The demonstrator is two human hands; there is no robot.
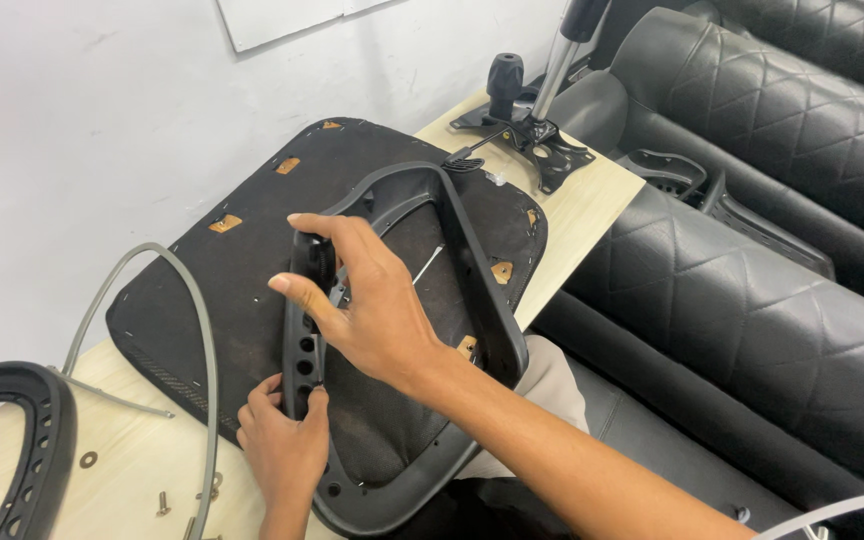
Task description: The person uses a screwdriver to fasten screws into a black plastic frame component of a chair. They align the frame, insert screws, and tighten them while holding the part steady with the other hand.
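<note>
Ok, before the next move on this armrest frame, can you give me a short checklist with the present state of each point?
1. Right hand on the upper side of the black armrest frame: ok.
2. Left hand on the frame's lower side bar, at the row of holes: ok.
3. Frame lies on the seat pan underside: ok.
4. Frame holes lined up with seat holes: cannot tell, hands cover them.
5. Loose screws and a washer on the table: ok.
6. Screw already in the frame: cannot tell.

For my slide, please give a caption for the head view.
Both hands, left and right, grip a black armrest frame on an upturned seat.
</note>
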